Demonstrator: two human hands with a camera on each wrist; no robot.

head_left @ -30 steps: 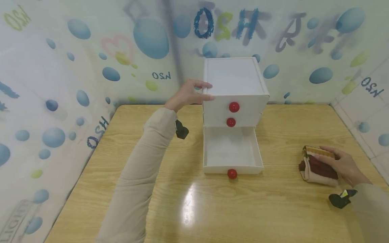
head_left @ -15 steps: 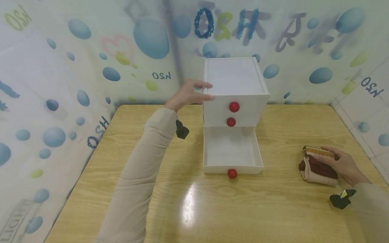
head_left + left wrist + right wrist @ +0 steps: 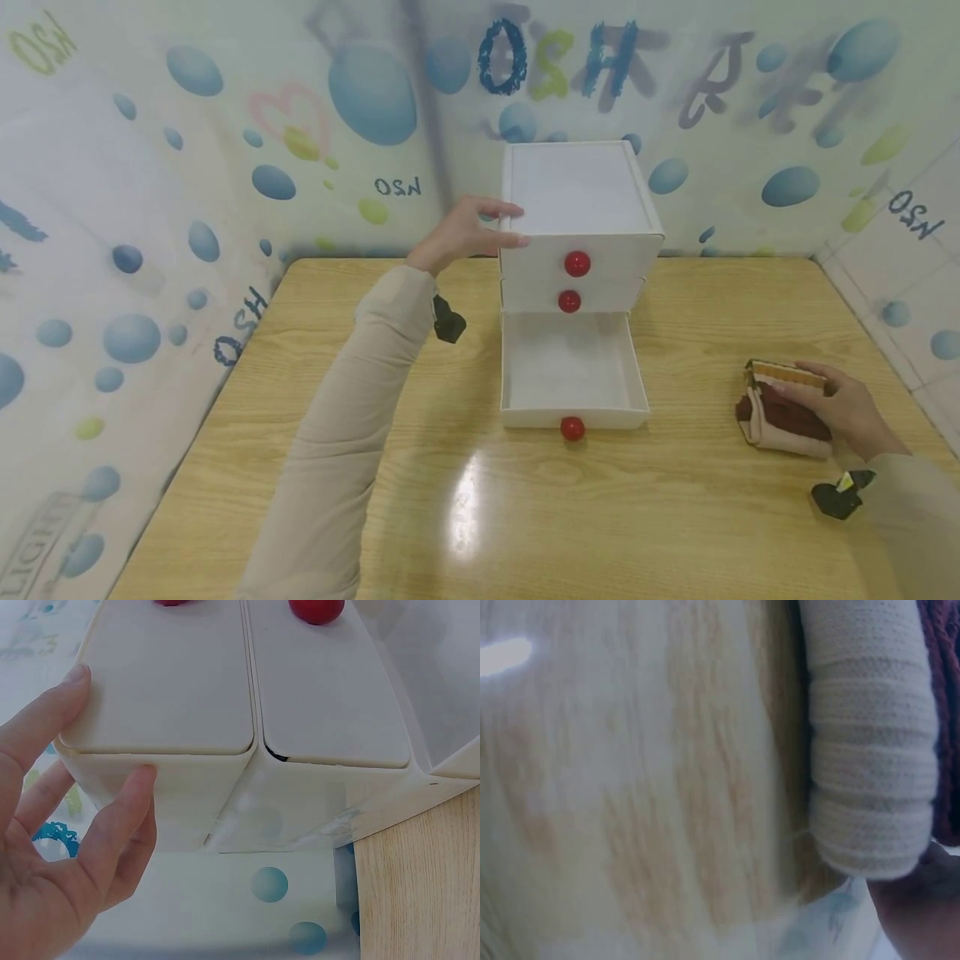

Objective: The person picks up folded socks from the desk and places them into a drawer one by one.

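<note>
A white drawer unit (image 3: 581,192) with round red knobs stands at the back of the table. Its bottom drawer (image 3: 566,367) is pulled out and bare inside, while the two above it are closed. My left hand (image 3: 461,233) grips the unit's upper left front corner; in the left wrist view, thumb and fingers (image 3: 135,802) press its front and side. At the right, a folded knit bundle (image 3: 795,417) in brown, cream and mustard lies on the table. My right hand (image 3: 851,408) holds it from its right side, thumb on top. Cream ribbed knit (image 3: 874,750) fills part of the right wrist view.
The wooden table (image 3: 675,517) backs onto a wall (image 3: 247,208) patterned with blue bubbles and lettering. Further patterned walls close in on the left and right. Light glares off the tabletop in front of the open drawer.
</note>
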